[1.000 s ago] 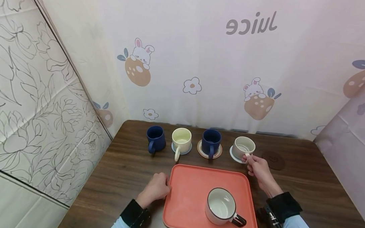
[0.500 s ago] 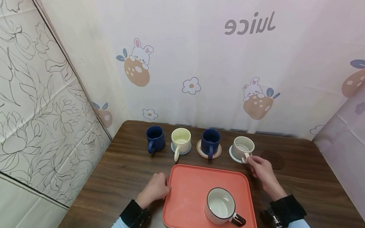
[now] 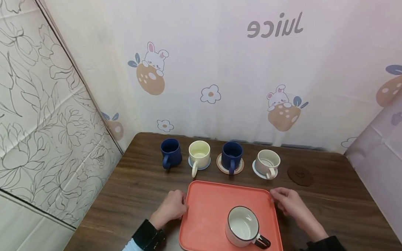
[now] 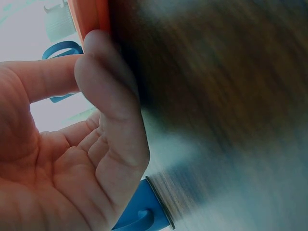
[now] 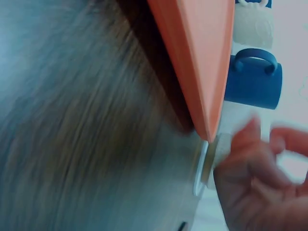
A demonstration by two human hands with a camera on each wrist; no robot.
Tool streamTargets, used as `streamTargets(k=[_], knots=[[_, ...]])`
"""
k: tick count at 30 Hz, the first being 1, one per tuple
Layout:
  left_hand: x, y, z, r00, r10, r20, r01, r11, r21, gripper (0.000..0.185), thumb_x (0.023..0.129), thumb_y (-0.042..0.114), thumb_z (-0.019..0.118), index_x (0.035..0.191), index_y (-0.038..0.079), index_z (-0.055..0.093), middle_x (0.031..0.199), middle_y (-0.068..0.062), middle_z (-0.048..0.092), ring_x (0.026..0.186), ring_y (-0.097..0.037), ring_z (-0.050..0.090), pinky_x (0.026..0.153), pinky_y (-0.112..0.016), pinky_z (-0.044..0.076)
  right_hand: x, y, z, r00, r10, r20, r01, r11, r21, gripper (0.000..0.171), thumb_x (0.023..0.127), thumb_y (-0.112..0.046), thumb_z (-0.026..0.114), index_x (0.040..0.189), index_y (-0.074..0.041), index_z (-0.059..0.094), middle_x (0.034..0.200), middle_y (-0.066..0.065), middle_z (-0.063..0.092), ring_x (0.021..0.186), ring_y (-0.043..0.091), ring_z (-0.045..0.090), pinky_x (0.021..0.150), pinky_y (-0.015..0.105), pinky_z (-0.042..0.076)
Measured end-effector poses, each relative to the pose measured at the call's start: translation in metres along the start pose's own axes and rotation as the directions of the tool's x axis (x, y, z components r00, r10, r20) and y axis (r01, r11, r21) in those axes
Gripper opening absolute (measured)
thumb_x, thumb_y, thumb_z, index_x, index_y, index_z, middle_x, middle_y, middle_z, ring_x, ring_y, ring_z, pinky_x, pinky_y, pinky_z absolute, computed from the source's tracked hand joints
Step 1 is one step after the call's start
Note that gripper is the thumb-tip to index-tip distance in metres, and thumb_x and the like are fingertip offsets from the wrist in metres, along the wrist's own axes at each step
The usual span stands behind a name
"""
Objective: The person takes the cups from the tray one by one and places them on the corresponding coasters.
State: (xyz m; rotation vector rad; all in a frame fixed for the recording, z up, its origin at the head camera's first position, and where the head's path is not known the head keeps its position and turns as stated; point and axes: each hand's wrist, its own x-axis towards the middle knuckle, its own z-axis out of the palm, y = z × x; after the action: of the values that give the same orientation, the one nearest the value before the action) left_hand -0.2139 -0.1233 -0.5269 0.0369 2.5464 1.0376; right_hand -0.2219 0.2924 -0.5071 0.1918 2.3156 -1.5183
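My left hand point(image 3: 171, 205) pinches the left rim of an orange-red tray point(image 3: 204, 218); in the left wrist view its thumb and index finger meet at the tray's edge point(image 4: 91, 19). On the tray stands a large white mug point(image 3: 242, 226) with a dark rim and black handle. By the tray's far right corner is my right hand point(image 3: 291, 204), its fingers loosely bent and holding nothing. The right wrist view has this hand point(image 5: 260, 178) slightly blurred beside the corner. Just beyond it a small cream mug point(image 3: 267, 163) sits on a pale coaster point(image 3: 257, 171), handle toward me.
Along the table's back stand a dark blue mug point(image 3: 171, 152), a pale yellow mug point(image 3: 199, 155) on a blue-edged coaster and another dark blue mug point(image 3: 232, 156) on a patterned coaster. A bare brown coaster point(image 3: 300, 176) lies at right. A printed curtain point(image 3: 189, 66) hangs behind.
My right hand has let go of the cream mug's handle and drawn back toward me, to the tray's far right corner. The left hand stays at the tray's left rim.
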Motion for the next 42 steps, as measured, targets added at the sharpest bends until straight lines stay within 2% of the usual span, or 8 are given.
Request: streamTargets(k=[3,9,13,18,26,33,38,42], knots=[[0.0,0.0,0.0,1.0,-0.002,0.001,0.002,1.0,-0.003,0.018,0.094,0.004,0.071,0.079,0.01,0.063,0.065,-0.006,0.061,0.052,-0.018,0.06,0.049,-0.028,0.048,-0.009,0.002,-0.005,0.968,-0.07,0.242,0.072,0.997,0.001,0.036,0.113,-0.024,0.051,0.111,0.009,0.065,0.072,0.002,0.051,0.057,0.012,0.043,0.049,0.025,0.032],[0.0,-0.001,0.0,1.0,-0.007,0.001,0.007,1.0,-0.014,0.017,0.093,0.003,0.071,0.079,0.01,0.063,0.066,-0.007,0.061,0.053,-0.019,0.061,0.05,-0.031,0.05,-0.021,0.009,-0.013,0.749,-0.258,0.611,0.244,0.964,0.108,0.031,0.114,-0.012,0.044,0.122,0.01,0.065,0.075,0.022,0.05,0.059,0.025,0.045,0.048,0.029,0.033],[-0.001,-0.002,0.001,1.0,-0.019,0.003,0.019,1.0,-0.012,0.016,0.093,0.004,0.07,0.08,0.01,0.063,0.067,-0.008,0.061,0.054,-0.02,0.061,0.051,-0.031,0.05,-0.028,0.01,-0.007,0.635,-0.313,0.706,0.264,0.947,0.182,0.031,0.113,-0.006,0.043,0.124,0.007,0.069,0.09,0.018,0.066,0.073,0.02,0.056,0.064,0.025,0.047],[-0.002,-0.002,0.003,1.0,-0.009,0.002,0.009,1.0,-0.008,0.017,0.093,0.003,0.07,0.08,0.01,0.063,0.067,-0.008,0.061,0.054,-0.02,0.061,0.05,-0.031,0.049,-0.032,0.012,0.003,0.549,-0.359,0.755,0.263,0.931,0.252,0.031,0.11,0.001,0.045,0.125,0.004,0.072,0.115,0.005,0.074,0.101,0.008,0.063,0.09,0.027,0.051],[-0.002,-0.002,0.002,1.0,0.008,-0.007,-0.008,1.0,-0.009,0.018,0.093,0.003,0.07,0.078,0.01,0.063,0.066,-0.007,0.061,0.053,-0.019,0.061,0.05,-0.03,0.05,-0.029,0.023,0.018,0.432,-0.498,0.752,0.33,0.863,0.382,0.027,0.102,0.012,0.052,0.122,0.008,0.071,0.108,0.029,0.071,0.096,0.005,0.063,0.084,0.029,0.056],[-0.001,-0.002,0.001,1.0,0.019,-0.007,-0.019,1.0,-0.006,0.018,0.093,0.003,0.07,0.078,0.011,0.063,0.066,-0.006,0.061,0.053,-0.018,0.061,0.049,-0.029,0.049,-0.032,0.023,0.023,0.42,-0.471,0.776,0.25,0.882,0.399,0.026,0.105,0.01,0.049,0.121,0.011,0.069,0.113,0.036,0.067,0.108,0.009,0.063,0.097,0.034,0.053],[-0.001,-0.001,0.001,1.0,0.017,-0.005,-0.017,1.0,-0.003,0.018,0.093,0.003,0.07,0.078,0.011,0.063,0.065,-0.006,0.061,0.052,-0.018,0.06,0.049,-0.029,0.048,-0.034,0.021,0.022,0.42,-0.449,0.789,0.251,0.893,0.374,0.029,0.109,0.006,0.042,0.122,0.01,0.068,0.096,0.037,0.055,0.085,0.008,0.051,0.073,0.029,0.047],[-0.001,-0.001,0.001,1.0,0.007,-0.003,-0.007,1.0,-0.004,0.018,0.093,0.003,0.07,0.078,0.01,0.063,0.065,-0.007,0.061,0.053,-0.019,0.06,0.049,-0.029,0.048,-0.034,0.023,0.023,0.408,-0.455,0.791,0.24,0.89,0.388,0.03,0.111,0.005,0.039,0.123,0.011,0.066,0.104,0.04,0.058,0.089,0.017,0.052,0.083,0.029,0.05]])
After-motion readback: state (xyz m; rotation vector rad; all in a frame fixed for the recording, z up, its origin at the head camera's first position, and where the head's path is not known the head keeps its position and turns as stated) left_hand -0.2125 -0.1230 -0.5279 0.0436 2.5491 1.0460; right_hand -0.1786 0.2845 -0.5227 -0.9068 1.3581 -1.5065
